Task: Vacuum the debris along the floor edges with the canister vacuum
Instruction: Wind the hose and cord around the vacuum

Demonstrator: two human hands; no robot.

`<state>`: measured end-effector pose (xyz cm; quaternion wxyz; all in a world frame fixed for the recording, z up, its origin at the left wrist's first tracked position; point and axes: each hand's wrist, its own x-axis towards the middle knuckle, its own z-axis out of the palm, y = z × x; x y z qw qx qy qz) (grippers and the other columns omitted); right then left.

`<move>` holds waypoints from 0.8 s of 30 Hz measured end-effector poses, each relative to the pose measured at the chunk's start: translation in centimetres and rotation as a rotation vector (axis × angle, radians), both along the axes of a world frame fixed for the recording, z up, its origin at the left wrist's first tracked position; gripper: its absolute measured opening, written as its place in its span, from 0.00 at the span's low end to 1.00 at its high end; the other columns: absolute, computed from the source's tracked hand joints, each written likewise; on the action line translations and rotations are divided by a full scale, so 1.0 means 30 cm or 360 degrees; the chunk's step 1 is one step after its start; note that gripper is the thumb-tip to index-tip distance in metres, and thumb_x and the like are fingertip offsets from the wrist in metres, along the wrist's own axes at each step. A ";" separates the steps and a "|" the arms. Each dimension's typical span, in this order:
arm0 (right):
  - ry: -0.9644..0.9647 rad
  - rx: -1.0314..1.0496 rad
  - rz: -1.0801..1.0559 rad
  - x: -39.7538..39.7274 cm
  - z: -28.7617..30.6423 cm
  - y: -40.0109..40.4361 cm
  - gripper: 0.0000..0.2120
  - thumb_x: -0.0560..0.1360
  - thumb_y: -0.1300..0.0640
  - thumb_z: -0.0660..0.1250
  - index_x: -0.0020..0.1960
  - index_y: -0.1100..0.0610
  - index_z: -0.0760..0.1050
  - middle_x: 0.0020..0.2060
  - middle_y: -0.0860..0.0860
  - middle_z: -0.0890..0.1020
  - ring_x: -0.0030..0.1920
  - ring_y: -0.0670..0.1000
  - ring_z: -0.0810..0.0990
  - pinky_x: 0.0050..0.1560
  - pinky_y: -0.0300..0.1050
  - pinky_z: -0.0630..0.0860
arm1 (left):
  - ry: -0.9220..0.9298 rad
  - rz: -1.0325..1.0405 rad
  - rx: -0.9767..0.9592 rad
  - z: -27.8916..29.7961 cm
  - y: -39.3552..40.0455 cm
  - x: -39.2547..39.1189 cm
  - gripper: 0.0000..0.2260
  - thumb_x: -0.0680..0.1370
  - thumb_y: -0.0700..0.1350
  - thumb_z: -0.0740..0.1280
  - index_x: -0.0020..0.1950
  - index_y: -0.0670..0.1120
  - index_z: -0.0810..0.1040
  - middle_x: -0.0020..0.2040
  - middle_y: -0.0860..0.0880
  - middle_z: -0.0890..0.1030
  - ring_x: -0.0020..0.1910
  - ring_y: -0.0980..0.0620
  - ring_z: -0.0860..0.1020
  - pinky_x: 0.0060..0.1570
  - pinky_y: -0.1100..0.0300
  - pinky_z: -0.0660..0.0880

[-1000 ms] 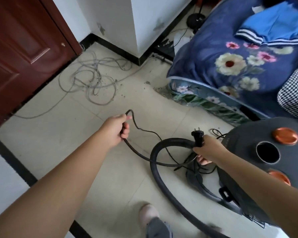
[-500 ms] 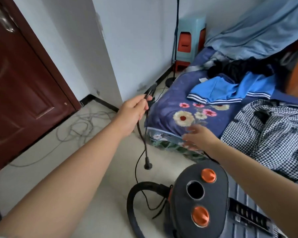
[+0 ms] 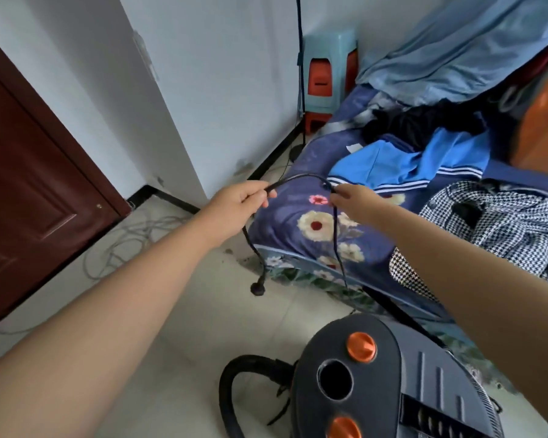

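The dark grey canister vacuum (image 3: 380,387) with orange knobs stands on the floor at the bottom right, its black hose (image 3: 234,384) curving out to the left. My left hand (image 3: 238,200) grips the black power cord (image 3: 301,178) at chest height. My right hand (image 3: 351,197) pinches the same cord a short way to the right. Between my hands the cord arches upward. The plug (image 3: 258,289) dangles below my left hand, just above the floor. Dark debris (image 3: 244,260) lies along the bed's foot.
A bed (image 3: 314,229) with a floral blue cover and piled clothes fills the right side. A brown door (image 3: 35,197) is at the left, with a loose grey cable (image 3: 124,245) coiled on the tiles before it. Stacked stools (image 3: 325,77) stand in the far corner.
My right hand has come up and taken hold of the cord beside my left hand. The cord now spans both hands, and the plug hangs lower near the floor.
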<state>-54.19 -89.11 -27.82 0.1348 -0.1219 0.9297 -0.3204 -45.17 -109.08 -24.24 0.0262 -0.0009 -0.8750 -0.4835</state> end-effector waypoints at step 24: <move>-0.0113 0.0084 0.0768 0.043 -0.218 1.119 0.06 0.76 0.61 0.66 0.41 0.57 0.71 0.30 0.47 0.71 0.28 0.40 0.68 0.31 0.30 0.68 | -0.0463 0.0044 -0.0176 -0.582 1.142 0.017 0.04 0.78 0.41 0.65 0.44 0.43 0.78 0.29 0.54 0.68 0.28 0.60 0.65 0.30 0.67 0.61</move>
